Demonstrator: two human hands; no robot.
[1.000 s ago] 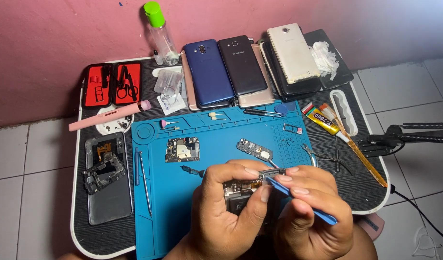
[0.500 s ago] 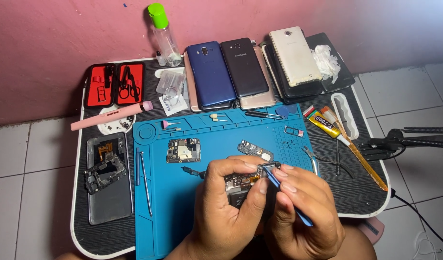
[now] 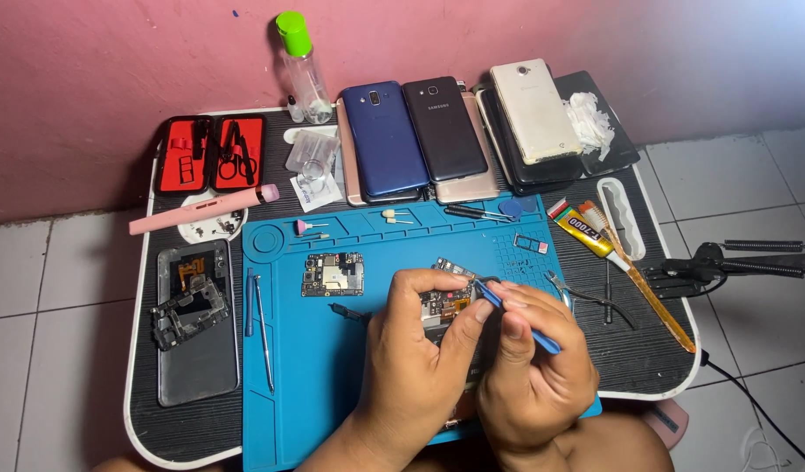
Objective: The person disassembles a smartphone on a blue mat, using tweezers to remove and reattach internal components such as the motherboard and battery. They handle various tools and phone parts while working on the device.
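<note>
The left hand (image 3: 411, 367) is clamping a small phone circuit board (image 3: 444, 306) over the blue silicone work mat (image 3: 315, 385), steadying it for probing. The right hand (image 3: 534, 376) is pinching a blue pry tool (image 3: 516, 319), tip on the board. A second circuit board (image 3: 333, 274) is lying on the mat, left of the hands.

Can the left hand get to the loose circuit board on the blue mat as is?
Probably yes: the circuit board lies bare on the blue mat, nothing between it and the left hand, but that hand is busy gripping a phone part.
</note>
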